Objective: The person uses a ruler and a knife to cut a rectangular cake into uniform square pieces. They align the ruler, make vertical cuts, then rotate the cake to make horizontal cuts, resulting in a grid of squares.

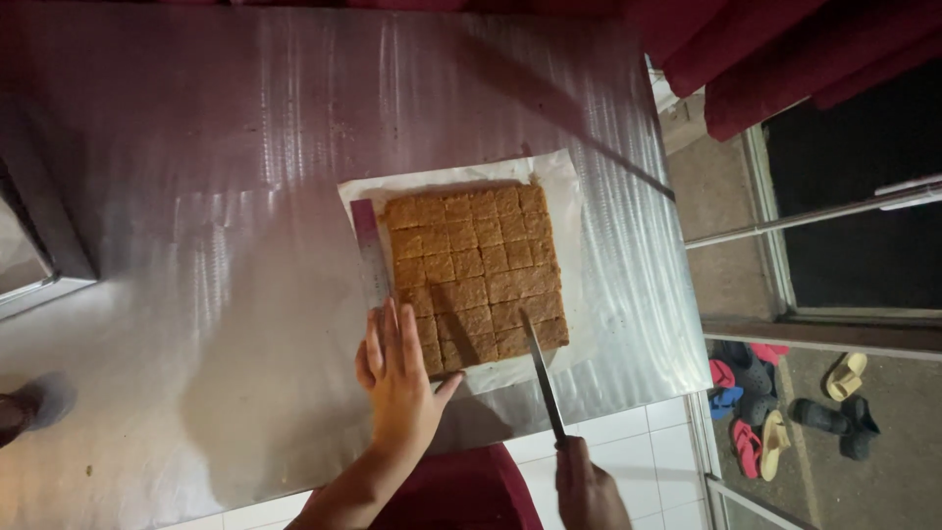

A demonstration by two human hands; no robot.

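Observation:
A square brown slab [478, 275], scored into several small squares, lies on white paper [559, 177] on a steel table [245, 196]. A metal ruler [371, 250] rests along the slab's left edge. My left hand [397, 378] lies flat with fingers apart on the near end of the ruler and the slab's near left corner. My right hand [587, 486] grips the handle of a long knife [542, 368]. Its blade tip rests on the slab's near right part.
The steel table ends in a white tiled front [628, 442] at the near edge. Right of the table are a glass door frame [775, 236], red curtains [785, 49] and several sandals [775, 407] on the floor. Someone's foot [29, 407] shows at far left.

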